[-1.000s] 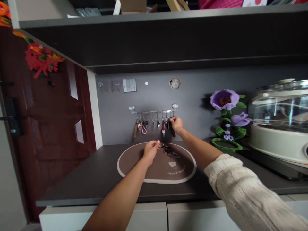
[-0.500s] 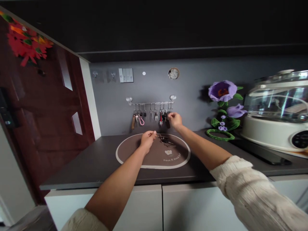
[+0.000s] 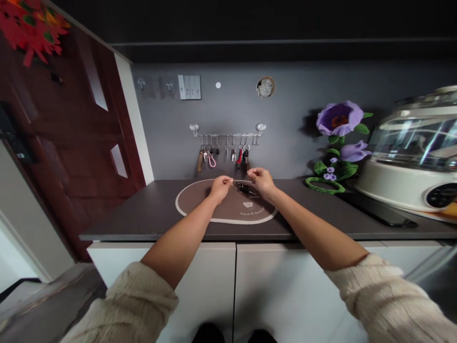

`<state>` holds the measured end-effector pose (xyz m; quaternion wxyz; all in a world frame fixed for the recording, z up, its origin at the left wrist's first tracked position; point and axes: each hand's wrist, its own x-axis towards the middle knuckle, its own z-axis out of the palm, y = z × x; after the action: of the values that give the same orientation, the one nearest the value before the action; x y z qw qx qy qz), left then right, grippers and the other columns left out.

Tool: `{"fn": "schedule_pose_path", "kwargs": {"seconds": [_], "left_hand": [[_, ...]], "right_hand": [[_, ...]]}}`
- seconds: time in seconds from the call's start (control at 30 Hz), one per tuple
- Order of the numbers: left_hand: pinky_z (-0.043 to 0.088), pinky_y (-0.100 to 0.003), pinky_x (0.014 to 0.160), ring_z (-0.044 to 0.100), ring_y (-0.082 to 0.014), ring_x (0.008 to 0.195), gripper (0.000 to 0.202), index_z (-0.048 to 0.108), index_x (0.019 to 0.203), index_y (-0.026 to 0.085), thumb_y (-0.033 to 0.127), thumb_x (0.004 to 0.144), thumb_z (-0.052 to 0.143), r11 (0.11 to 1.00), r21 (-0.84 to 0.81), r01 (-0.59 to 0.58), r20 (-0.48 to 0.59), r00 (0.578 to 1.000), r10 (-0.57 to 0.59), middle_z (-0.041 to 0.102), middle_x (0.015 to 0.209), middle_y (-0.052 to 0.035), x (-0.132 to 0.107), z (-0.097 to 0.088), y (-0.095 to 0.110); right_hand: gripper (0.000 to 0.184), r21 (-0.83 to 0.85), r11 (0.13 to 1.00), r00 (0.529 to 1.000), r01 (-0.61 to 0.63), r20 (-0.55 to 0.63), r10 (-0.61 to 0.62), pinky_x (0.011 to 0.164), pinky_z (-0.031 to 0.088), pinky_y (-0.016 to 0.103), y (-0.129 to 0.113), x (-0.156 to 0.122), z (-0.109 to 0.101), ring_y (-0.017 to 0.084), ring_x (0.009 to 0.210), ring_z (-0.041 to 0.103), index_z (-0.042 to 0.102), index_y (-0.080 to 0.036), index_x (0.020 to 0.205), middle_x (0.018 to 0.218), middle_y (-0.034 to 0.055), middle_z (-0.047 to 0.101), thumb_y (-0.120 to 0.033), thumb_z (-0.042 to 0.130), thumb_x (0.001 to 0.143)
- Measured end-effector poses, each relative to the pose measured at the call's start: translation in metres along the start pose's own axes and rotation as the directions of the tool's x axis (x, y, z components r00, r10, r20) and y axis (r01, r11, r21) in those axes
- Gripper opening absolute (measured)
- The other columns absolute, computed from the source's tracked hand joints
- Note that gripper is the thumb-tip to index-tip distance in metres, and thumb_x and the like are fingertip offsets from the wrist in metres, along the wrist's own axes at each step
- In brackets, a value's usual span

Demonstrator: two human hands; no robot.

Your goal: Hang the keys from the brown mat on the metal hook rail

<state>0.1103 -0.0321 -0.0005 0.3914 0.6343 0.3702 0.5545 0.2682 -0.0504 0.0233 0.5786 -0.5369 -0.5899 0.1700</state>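
Observation:
My left hand is pinched above the oval brown mat, its fingertips at one end of a small bunch of dark keys. The keys stretch rightward from those fingertips, over the mat. My right hand is just right of the keys, thumb and fingers pressed together; anything between them is too small to make out. Above both hands, a clear hook rail on the wall carries several keys, a pink loop, a brown strap and a red piece.
A purple flower ornament with a green ring base stands to the right. Beside it are a black phone-like slab and a white appliance with a clear cover. A dark cabinet overhangs the counter.
My right hand has dropped from beside the hanging keys toward the bunch at my left hand. The hands are closer together. The camera view has tilted downward.

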Motion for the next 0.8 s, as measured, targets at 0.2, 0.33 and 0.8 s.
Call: {"fn": "schedule_pose_path", "kwargs": {"seconds": [0.2,0.33,0.8], "left_hand": [[0.036,-0.022,0.057,0.045,-0.0081,0.053,0.006,0.059,0.067,0.013,0.016,0.068,0.054,0.995,0.095,-0.007,0.021,1.000,0.005,0.054,0.058,0.0007,0.001,0.001,-0.005],[0.036,-0.022,0.058,0.045,-0.0082,0.054,0.007,0.059,0.067,0.013,0.011,0.067,0.052,0.992,0.124,0.019,0.020,1.000,-0.021,0.054,0.059,0.0004,0.002,0.001,-0.009],[0.039,-0.024,0.067,0.048,-0.0095,0.059,0.009,0.061,0.072,0.014,0.011,0.064,0.059,0.987,0.159,0.011,0.040,0.999,-0.018,0.057,0.064,-0.0010,0.001,0.001,-0.011]], "right_hand": [[0.014,-0.393,0.919,0.989,0.040,0.144,0.019,0.060,0.037,0.021,0.006,-0.016,-0.001,0.011,0.061,0.053,0.063,-0.015,0.072,0.069,0.0022,0.063,-0.025,0.053,0.071],[0.017,-0.574,0.815,0.982,0.082,0.185,0.031,0.061,0.036,0.022,0.002,-0.017,0.005,0.015,0.068,0.057,0.066,-0.017,0.077,0.076,0.0056,0.066,-0.029,0.054,0.073],[0.016,-0.605,0.780,0.973,0.159,0.230,-0.020,0.057,0.035,0.020,0.007,-0.015,0.012,0.013,0.066,0.056,0.067,-0.018,0.077,0.074,0.0041,0.066,-0.026,0.053,0.073]]}}
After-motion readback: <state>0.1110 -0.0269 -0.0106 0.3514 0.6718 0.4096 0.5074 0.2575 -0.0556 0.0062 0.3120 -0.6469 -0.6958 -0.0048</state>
